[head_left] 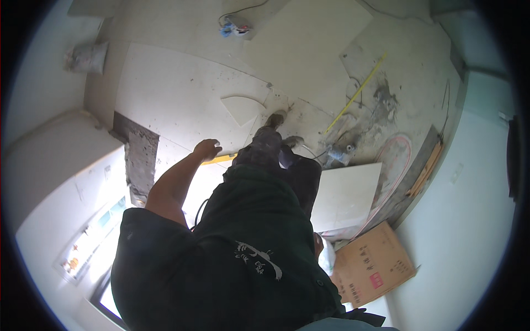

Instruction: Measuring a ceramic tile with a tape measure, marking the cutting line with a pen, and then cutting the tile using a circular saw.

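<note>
My left hand (207,149) hangs out beside my leg above the light tiled floor. Its fingers are curled together, with a small pale spot at their tips that I cannot make out. Just below that hand, a yellow bar (221,159) lies by my leg, partly covered by it. Most of my right hand (318,244) is hidden behind my body; only a bit of skin shows at my right side, near a white bag (327,257). A wedge-shaped tile piece with a curved edge (243,109) lies on the floor ahead of my shoes.
Right of my feet are a dusty power tool (338,153), a yellow measuring strip (358,94) and a loose light tile (350,190). A cardboard box (375,265) stands at lower right. To the left is a rough, untiled patch (141,157); a sack (88,58) sits by the wall.
</note>
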Demonstrator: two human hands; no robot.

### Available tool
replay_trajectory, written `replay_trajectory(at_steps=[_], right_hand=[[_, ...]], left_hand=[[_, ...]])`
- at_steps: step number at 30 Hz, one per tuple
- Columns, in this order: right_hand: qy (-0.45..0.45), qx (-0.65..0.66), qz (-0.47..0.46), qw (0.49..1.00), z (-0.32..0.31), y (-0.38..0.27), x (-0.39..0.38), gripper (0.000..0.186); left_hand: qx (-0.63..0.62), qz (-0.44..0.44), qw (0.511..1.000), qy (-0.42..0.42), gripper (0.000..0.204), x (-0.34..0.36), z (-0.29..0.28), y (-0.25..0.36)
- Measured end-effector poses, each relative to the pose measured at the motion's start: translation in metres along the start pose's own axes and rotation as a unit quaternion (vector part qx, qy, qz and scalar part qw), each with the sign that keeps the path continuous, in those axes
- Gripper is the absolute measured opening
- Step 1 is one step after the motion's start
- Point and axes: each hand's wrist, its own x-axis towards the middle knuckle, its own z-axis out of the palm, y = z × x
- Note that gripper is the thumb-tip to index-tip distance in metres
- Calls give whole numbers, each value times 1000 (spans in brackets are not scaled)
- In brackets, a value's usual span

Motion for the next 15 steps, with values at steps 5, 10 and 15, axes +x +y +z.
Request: replay_trajectory(at_steps=[5, 10, 15], right_hand=[[-30, -76, -19, 996, -22, -79, 43, 37], [-57, -151, -71, 984, -77, -141, 194, 41], [-83, -107, -149, 980, 22, -285, 186, 45]], left_hand=[[-107, -70, 992, 11, 42, -51, 56, -29], [-260, -109, 958, 54, 41, -93, 126, -16], [-333, -125, 931, 82, 30, -110, 173, -22]])
